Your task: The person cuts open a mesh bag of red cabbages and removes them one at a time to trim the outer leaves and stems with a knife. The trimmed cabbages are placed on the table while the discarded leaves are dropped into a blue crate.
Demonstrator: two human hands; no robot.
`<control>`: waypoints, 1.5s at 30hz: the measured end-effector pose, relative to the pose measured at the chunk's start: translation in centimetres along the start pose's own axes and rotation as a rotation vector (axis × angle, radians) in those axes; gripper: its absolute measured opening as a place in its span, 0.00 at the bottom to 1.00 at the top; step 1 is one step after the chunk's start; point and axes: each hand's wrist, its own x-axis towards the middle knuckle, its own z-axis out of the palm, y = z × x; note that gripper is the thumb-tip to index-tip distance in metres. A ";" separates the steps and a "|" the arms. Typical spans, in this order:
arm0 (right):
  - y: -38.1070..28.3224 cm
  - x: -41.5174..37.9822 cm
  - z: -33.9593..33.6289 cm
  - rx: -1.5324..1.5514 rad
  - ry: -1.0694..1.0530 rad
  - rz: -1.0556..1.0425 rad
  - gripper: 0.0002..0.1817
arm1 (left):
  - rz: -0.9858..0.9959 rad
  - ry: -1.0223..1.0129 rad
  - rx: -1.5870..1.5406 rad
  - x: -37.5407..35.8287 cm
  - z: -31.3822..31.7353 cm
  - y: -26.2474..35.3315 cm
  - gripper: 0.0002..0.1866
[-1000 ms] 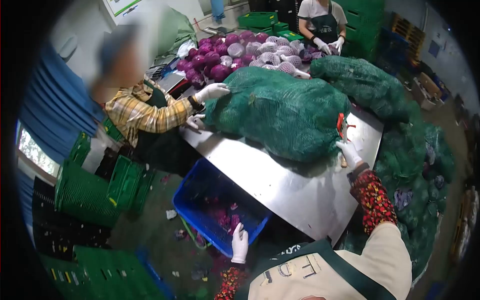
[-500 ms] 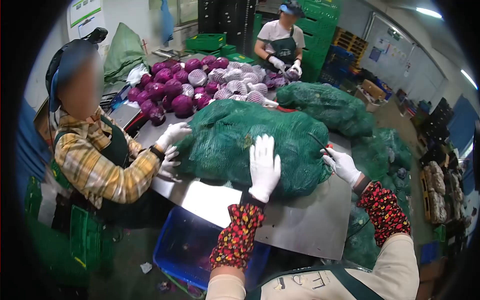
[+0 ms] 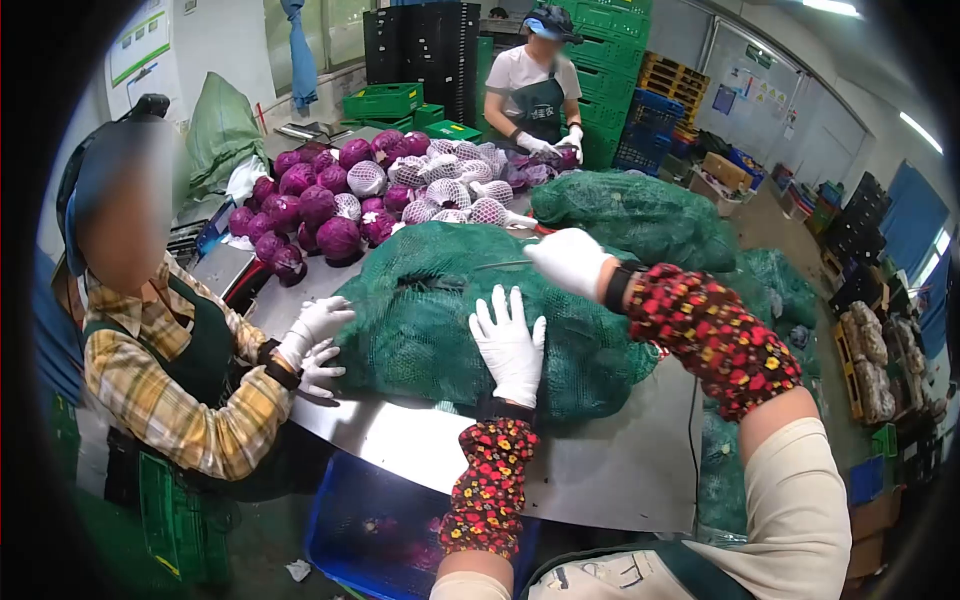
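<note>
Bag (image 3: 420,345) on the counter (image 3: 625,470), under the spread left hand (image 3: 508,350).
The flat palm probably steadies it; the right hand (image 3: 572,262) pinches a thin tool (image 3: 503,265) above, perhaps to leave its far end free.

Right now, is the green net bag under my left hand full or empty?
Full: the net bag bulges beneath the left hand, rounded shapes filling its mesh.

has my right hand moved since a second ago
Yes. Against the metal table, your right hand has moved left and away from you, from the near green sack's right end to above its far side.
</note>
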 end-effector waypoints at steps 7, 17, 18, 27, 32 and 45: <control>-3.0 6.3 3.4 -0.037 -0.150 -0.112 0.06 | -0.037 -0.022 -0.005 -0.4 0.8 0.3 0.34; 4.7 0.2 -1.8 -0.163 -0.408 -0.024 0.08 | -0.021 0.094 0.042 -3.6 1.4 0.8 0.37; 3.9 0.3 -1.6 -0.124 -0.277 -0.068 0.08 | -0.027 0.090 0.048 -3.5 1.3 0.8 0.37; 6.4 -5.0 1.2 -0.084 -0.392 0.105 0.07 | -0.005 0.089 0.093 -3.4 1.9 0.6 0.38; 3.2 -1.3 1.3 -0.107 -0.290 0.086 0.08 | 0.030 0.072 0.098 -3.7 1.9 0.0 0.39; 7.0 -8.3 -1.7 -0.138 -0.341 0.214 0.05 | 0.173 -0.098 -0.277 0.7 0.7 -4.5 0.35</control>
